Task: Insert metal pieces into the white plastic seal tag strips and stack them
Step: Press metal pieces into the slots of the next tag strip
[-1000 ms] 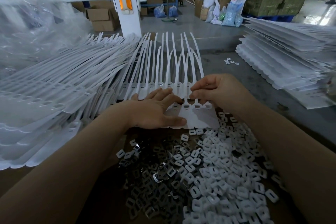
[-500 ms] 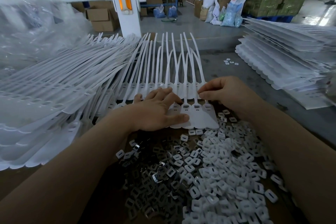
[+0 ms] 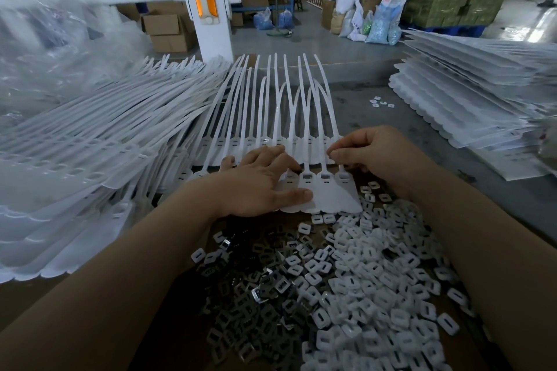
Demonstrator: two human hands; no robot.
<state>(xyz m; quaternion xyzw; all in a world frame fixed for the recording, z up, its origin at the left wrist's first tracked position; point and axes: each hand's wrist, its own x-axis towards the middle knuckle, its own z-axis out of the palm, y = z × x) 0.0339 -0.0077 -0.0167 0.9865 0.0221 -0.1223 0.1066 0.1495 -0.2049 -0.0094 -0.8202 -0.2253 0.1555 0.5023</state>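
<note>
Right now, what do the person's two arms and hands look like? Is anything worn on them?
Both forearms are bare up to the frame edge: no sleeves show. The left hand and the right hand wear no gloves, and no ring, watch or bracelet is visible on either wrist. The fingernails are short and unpainted. No tape or markings show.

seal tag strips (image 3: 304, 117): white | metal pieces (image 3: 241, 304): dark grey (shiny) | plastic caps (image 3: 376, 295): white

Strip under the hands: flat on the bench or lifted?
Flat. The tag strip lies on the bench, the left hand pressing its tags with straight fingers. The right hand pinches at its upper edge; cannot tell what it holds.
</note>
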